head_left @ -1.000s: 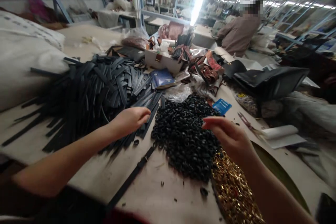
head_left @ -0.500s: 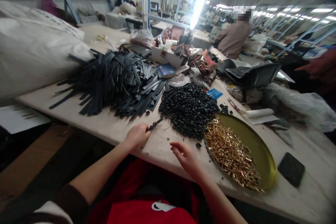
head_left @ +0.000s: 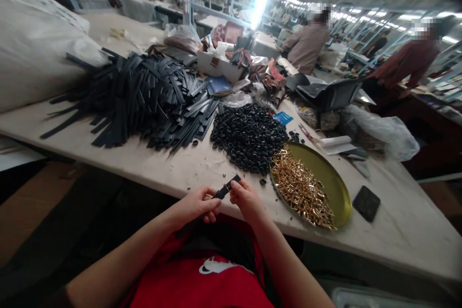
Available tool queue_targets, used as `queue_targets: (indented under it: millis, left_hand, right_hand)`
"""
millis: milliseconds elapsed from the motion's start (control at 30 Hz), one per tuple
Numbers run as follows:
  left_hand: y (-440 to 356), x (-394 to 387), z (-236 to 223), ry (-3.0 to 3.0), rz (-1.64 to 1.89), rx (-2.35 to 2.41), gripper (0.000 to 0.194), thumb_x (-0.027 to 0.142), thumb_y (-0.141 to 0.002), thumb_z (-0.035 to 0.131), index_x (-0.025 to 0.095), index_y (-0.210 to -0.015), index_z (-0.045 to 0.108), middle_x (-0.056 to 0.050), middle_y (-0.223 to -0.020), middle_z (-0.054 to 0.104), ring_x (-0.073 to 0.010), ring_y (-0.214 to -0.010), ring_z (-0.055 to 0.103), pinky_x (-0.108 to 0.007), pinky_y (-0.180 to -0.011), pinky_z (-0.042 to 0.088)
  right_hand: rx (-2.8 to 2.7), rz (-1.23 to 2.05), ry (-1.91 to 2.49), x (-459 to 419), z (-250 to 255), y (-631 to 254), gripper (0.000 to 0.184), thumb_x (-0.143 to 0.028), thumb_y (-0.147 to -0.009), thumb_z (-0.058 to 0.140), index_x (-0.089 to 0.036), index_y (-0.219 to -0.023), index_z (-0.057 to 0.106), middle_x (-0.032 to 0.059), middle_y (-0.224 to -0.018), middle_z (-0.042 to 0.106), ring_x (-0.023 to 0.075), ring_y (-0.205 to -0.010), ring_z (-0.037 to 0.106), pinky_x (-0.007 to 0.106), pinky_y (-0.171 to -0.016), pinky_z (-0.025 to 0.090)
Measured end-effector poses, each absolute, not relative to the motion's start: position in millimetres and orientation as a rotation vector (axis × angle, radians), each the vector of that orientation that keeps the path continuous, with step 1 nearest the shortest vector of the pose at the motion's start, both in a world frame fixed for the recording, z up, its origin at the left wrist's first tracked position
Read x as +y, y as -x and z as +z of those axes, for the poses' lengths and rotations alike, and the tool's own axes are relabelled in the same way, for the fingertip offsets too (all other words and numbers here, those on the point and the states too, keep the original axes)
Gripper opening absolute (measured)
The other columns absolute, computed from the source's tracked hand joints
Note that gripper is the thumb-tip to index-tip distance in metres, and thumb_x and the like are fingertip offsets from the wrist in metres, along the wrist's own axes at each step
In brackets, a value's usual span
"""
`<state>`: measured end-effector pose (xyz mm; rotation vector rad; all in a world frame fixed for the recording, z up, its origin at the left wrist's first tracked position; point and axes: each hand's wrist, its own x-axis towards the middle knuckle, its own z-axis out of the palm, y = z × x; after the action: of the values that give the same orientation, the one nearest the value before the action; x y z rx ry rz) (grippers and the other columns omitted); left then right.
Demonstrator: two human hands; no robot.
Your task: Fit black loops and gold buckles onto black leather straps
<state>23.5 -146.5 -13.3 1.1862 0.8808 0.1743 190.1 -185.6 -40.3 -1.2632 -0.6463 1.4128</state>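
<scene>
Between my two hands, just above the table's front edge, is a short black strap (head_left: 223,192) with a small gold buckle on it. My left hand (head_left: 200,204) is closed on its lower end, while my right hand (head_left: 246,198) pinches the upper end beyond the buckle. Beyond my hands lies a heap of small black loops (head_left: 249,137). To its right, a round gold-coloured tray (head_left: 334,187) holds a pile of gold buckles (head_left: 301,187). A large heap of black strips (head_left: 144,96) spreads over the table at left.
A dark flat pad (head_left: 366,203) lies right of the tray. A blue packet (head_left: 283,118) and red-handled snips (head_left: 306,131) sit behind it. A scrap-filled box (head_left: 218,68) stands at the back, a white sack (head_left: 39,48) at left. Two people (head_left: 306,45) are farther off.
My left hand has brought the buckled strap down and towards me. My right hand, empty before, has come up to it and now grips its upper end. The view has turned slightly right.
</scene>
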Motion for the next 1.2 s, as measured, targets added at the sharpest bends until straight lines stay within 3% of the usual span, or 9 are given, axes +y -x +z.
queue_targets:
  millis: [133,333,533,633,767,900,1033,1100,1200]
  left_hand:
    - [-32.7,-145.5,-20.3,-1.049,0.2,0.882,0.033,0.05,-0.077,0.05,0.018,-0.083,0.043,0.003,-0.062,0.059,-0.0077,-0.045,0.053,-0.018,-0.043,0.038]
    - [-43.7,-140.2,-25.2,-1.24,0.196,0.898,0.031,0.047,-0.08,0.043,0.017,-0.075,0.046,0.005,-0.059,0.051,-0.0054,-0.041,0.041,-0.017,-0.039,0.03]
    - [-50.7,-130.3,-33.1,-1.309,0.152,0.979,0.034,0.051,-0.079,0.04,0.019,-0.066,0.04,0.009,-0.045,0.034,-0.0059,-0.036,0.029,-0.018,-0.036,0.021]
    - [-58.1,-127.9,-29.7,-1.322,0.118,0.984,0.032,0.05,-0.078,0.04,0.019,-0.068,0.041,0.008,-0.047,0.039,-0.0064,-0.036,0.031,-0.018,-0.035,0.022]
    - [-62.6,-129.2,-25.5,-1.376,0.164,0.999,0.033,0.05,-0.079,0.039,0.018,-0.072,0.043,0.005,-0.054,0.052,-0.0067,-0.038,0.036,-0.018,-0.037,0.027]
    - [-59.3,-134.8,-27.9,-1.371,0.221,1.057,0.031,0.05,-0.08,0.042,0.019,-0.082,0.044,0.004,-0.053,0.057,-0.0074,-0.036,0.037,-0.018,-0.036,0.028]
    - [-56.8,-142.6,-25.2,-1.355,0.297,1.049,0.041,0.048,-0.079,0.046,0.019,-0.108,0.041,0.005,-0.056,0.058,-0.0079,-0.037,0.04,-0.018,-0.037,0.03]
    - [-56.6,-145.7,-20.3,-1.345,0.305,0.98,0.047,0.044,-0.08,0.046,0.019,-0.119,0.038,0.004,-0.06,0.059,-0.0079,-0.039,0.043,-0.019,-0.04,0.033]
    - [-56.5,-148.2,-15.3,-1.336,0.288,0.902,0.043,0.038,-0.081,0.046,0.02,-0.119,0.043,0.002,-0.068,0.06,-0.0072,-0.043,0.047,-0.02,-0.045,0.036]
  right_hand:
    - [-0.685,1.446,1.316,-187.1,-38.9,-184.4,0.026,-0.041,-0.07,0.06,-0.017,-0.07,0.05,-0.006,-0.052,0.045,0.0057,-0.043,0.036,0.019,-0.042,0.027]
    - [-0.94,1.321,1.483,-186.1,-35.9,-187.7,0.026,-0.044,-0.077,0.051,-0.019,-0.072,0.047,-0.0044,-0.058,0.047,0.0083,-0.048,0.041,0.021,-0.046,0.034]
    - [-1.372,0.402,2.013,-198.0,-36.3,-260.6,0.017,-0.03,-0.084,0.043,-0.018,-0.087,0.055,0.0067,-0.084,0.054,0.017,-0.072,0.052,0.029,-0.067,0.042]
    - [-1.548,0.269,2.175,-195.0,-38.6,-288.9,0.018,-0.021,-0.082,0.044,-0.017,-0.094,0.057,0.0103,-0.095,0.053,0.0193,-0.077,0.053,0.032,-0.072,0.042]
    - [-1.684,0.334,2.244,-186.7,-48.0,-295.6,0.017,-0.014,-0.079,0.045,-0.016,-0.09,0.058,0.0096,-0.09,0.054,0.021,-0.081,0.054,0.034,-0.076,0.042]
    - [-1.609,0.462,2.069,-188.6,-55.5,-286.0,0.02,-0.019,-0.077,0.049,-0.016,-0.095,0.057,0.009,-0.092,0.054,0.0216,-0.086,0.053,0.036,-0.08,0.042]
    - [-1.309,0.822,1.867,-194.2,-54.6,-267.9,0.014,-0.03,-0.075,0.055,-0.017,-0.081,0.057,0.004,-0.079,0.055,0.0172,-0.071,0.054,0.033,-0.068,0.046]
    - [-1.101,1.078,1.725,-195.7,-51.6,-257.5,0.02,-0.037,-0.073,0.057,-0.017,-0.073,0.053,0.0006,-0.07,0.054,0.0143,-0.062,0.054,0.03,-0.06,0.046]
    - [-0.968,1.225,1.607,-195.2,-46.6,-246.6,0.025,-0.041,-0.072,0.058,-0.017,-0.071,0.052,-0.0007,-0.065,0.055,0.0132,-0.059,0.054,0.028,-0.059,0.046]
